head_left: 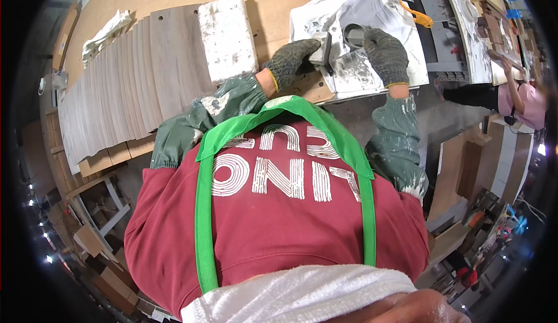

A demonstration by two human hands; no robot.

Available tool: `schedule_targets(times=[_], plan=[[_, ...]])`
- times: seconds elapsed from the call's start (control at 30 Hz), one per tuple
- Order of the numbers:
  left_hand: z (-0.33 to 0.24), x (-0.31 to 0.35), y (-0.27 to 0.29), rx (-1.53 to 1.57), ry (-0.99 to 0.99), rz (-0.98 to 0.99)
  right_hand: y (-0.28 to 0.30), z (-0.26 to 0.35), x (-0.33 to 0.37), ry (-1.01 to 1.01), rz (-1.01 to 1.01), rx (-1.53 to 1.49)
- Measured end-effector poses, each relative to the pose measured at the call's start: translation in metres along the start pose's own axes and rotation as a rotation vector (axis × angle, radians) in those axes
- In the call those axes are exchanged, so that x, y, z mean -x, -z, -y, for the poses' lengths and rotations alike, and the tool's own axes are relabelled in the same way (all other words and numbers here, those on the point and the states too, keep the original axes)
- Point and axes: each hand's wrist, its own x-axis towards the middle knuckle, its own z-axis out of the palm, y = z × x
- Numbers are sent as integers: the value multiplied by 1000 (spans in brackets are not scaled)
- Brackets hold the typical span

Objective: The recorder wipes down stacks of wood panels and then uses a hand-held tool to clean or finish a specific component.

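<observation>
My left hand (292,63), in a dark knitted glove with a yellow cuff edge, grips a small grey block (321,49) by its near side. My right hand (386,56), gloved alike, has its fingers curled at the right rim of a round dark-rimmed container (353,36). Whatever those fingers may hold is hidden. Both hands are over white sheeting (354,72) smeared with dark stains. Left of my left hand, a paint-spotted white slab (228,38) lies against a row of overlapping grey wood-grain boards (174,53).
An orange-handled tool (417,14) lies on the sheeting's right edge. The brown worktop (270,9) reaches behind the boards. A crumpled white cloth (106,37) lies at far left. At right, past a gap, a person in pink (529,105) stands by another cluttered bench (474,44).
</observation>
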Motion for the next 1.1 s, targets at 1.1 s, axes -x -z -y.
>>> schedule_targets(times=[1.1], plan=[[29,-51,-45,1307,805,-140,7,-1,25,-494,50,-1082]])
